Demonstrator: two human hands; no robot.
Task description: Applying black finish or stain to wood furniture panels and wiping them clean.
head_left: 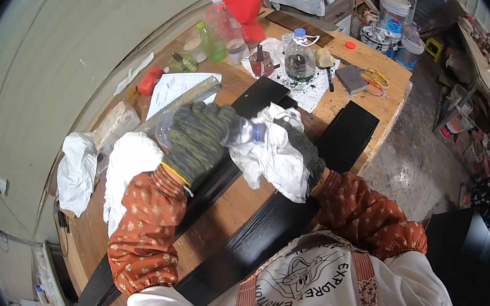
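Observation:
My left hand [199, 139], in a dark green knitted glove, is closed around a clear plastic bottle [239, 132]. The bottle lies tipped sideways, its blue-ringed neck end against a crumpled white cloth [271, 157]. That cloth is bunched in my gloved right hand [305, 151], whose fingers are partly hidden behind it. Below both hands, long black boards [243, 241] with a grain texture lie across the wooden table [216, 220]. Another black board [348, 134] extends to the right of my right hand, and a shorter black piece [261, 95] lies just beyond the bottle.
White cloths [128, 166] lie left of my left arm. Farther back stand a green bottle [212, 43], a jug with a blue cap [300, 62], a red cap [241, 5] and a dark sanding block [351, 79]. Buckets [394, 8] stand on the floor beyond the table's right edge.

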